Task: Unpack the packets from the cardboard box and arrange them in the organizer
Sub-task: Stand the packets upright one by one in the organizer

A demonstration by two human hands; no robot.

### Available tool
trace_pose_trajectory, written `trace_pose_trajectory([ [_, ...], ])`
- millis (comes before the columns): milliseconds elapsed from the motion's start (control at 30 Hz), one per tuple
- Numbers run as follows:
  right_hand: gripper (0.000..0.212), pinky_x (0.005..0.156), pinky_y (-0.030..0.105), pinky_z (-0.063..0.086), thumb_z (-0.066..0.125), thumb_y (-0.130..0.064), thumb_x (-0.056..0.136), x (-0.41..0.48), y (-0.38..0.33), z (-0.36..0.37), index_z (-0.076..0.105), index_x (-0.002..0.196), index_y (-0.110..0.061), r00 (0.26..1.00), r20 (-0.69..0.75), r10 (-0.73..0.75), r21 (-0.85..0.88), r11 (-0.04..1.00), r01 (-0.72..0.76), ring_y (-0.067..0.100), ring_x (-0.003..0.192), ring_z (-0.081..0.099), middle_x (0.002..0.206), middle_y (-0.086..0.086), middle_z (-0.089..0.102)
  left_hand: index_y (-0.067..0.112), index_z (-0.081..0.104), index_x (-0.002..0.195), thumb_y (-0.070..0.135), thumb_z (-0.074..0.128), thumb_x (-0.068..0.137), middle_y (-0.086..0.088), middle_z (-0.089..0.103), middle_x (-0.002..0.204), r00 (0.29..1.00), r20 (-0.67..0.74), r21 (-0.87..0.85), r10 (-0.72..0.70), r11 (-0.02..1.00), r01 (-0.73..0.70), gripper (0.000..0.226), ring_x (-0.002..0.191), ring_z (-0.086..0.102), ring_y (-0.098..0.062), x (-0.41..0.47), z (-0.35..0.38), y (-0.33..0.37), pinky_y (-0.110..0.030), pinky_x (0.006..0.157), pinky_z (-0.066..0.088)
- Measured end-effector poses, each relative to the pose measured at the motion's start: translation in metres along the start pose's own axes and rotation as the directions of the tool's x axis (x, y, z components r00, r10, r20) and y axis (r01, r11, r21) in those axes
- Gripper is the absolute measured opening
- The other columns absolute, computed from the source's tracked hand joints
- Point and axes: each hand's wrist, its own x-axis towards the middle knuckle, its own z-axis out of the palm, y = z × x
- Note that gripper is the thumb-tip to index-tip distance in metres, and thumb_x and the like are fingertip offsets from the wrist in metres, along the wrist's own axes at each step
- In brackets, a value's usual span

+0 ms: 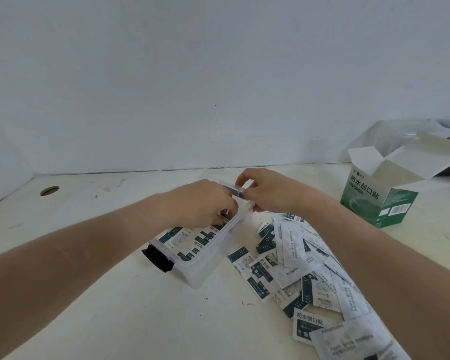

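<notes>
A clear plastic organizer with black end latches lies on the table, with several green-and-white packets flat inside it. My left hand reaches into its far end, fingers curled on packets there. My right hand pinches the organizer's far rim near the dark latch. Several loose packets lie in a heap to the right, under my right forearm. The green-and-white cardboard box stands open at the right.
A white wall runs along the table's back edge. A round cable hole sits in the tabletop at the far left. Clear plastic items lie behind the box.
</notes>
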Motion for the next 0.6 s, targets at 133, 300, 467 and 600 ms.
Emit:
trace_pose_trajectory([
  [133,0.021,0.087,0.045,0.055,0.046,-0.02,0.099,-0.001,0.0,0.0,0.055,0.117,-0.014,1.0,0.0,0.006,0.015,1.0,-0.006,0.025,0.09,0.069,0.103,0.006,0.063,0.024,0.06,0.084,0.017,0.059,0.088,0.007,0.057,0.091,0.998,0.051,0.013,-0.036,0.999,0.035,0.008,0.077,0.053,-0.015,0.003,-0.001,0.001,-0.029,0.07,0.045],
  [300,0.033,0.087,0.04,0.053,0.047,-0.033,0.099,-0.019,0.002,-0.013,0.048,0.13,-0.02,0.999,-0.051,0.018,-0.001,1.0,-0.018,0.024,0.098,0.064,0.118,0.003,0.059,0.029,0.068,0.086,0.008,0.059,0.083,0.014,0.061,0.085,0.975,0.032,-0.171,-0.22,0.96,0.222,0.024,0.082,0.058,-0.009,-0.006,-0.027,-0.001,-0.028,0.077,0.049],
  [467,0.037,0.085,0.031,0.045,0.055,-0.037,0.096,-0.064,0.015,-0.047,0.049,0.131,-0.027,0.995,-0.071,0.067,-0.17,0.982,-0.078,0.016,0.097,0.058,0.126,-0.003,0.057,0.03,0.071,0.079,0.009,0.06,0.083,0.023,0.059,0.066,0.878,-0.247,-0.421,-0.41,0.862,0.284,0.024,0.072,0.059,0.002,-0.025,-0.08,0.025,-0.009,0.065,0.04],
  [600,0.055,0.098,0.031,0.042,0.061,-0.047,0.09,-0.103,0.037,-0.052,0.042,0.139,-0.032,0.982,0.041,0.182,-0.336,0.929,-0.158,0.016,0.115,0.054,0.141,-0.004,0.048,0.032,0.071,0.081,0.013,0.059,0.083,0.018,0.066,0.073,0.866,-0.269,-0.551,-0.421,0.805,0.22,0.023,0.074,0.065,-0.003,-0.03,-0.096,0.087,-0.011,0.058,0.043],
])
